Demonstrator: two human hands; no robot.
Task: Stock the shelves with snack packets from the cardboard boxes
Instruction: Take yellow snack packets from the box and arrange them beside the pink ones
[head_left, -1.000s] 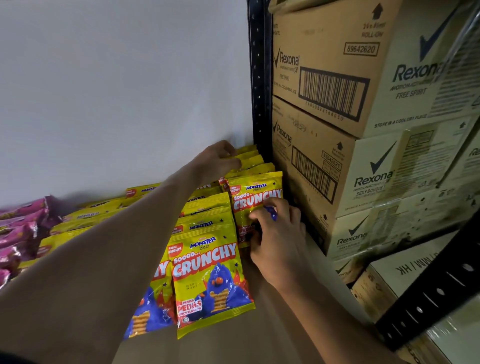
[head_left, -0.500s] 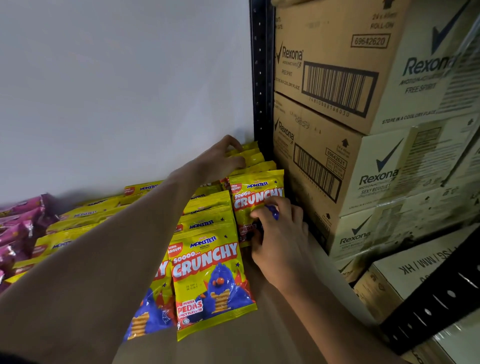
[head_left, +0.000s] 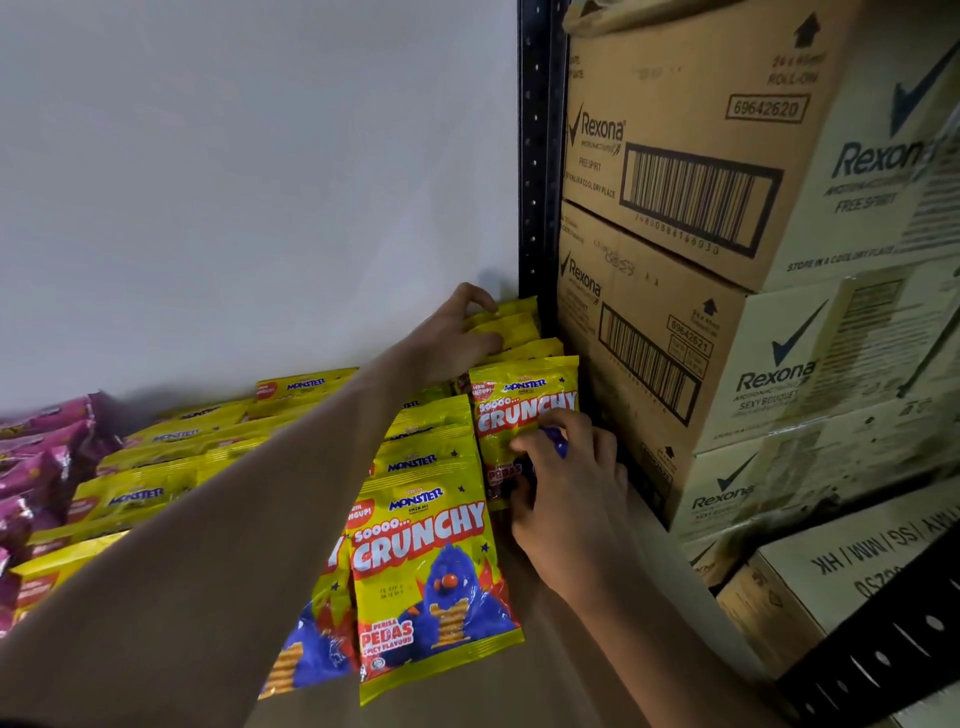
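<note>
On a brown shelf, yellow Monster Crunchy snack packets lie in overlapping rows; the right hand pinches one upright packet with curled fingers, and farther back the left hand grips the rearmost packets against the white wall, beside stacked Rexona boxes.

A shop stockroom: stacked deodorant cartons beside shelved snack packets.
</note>
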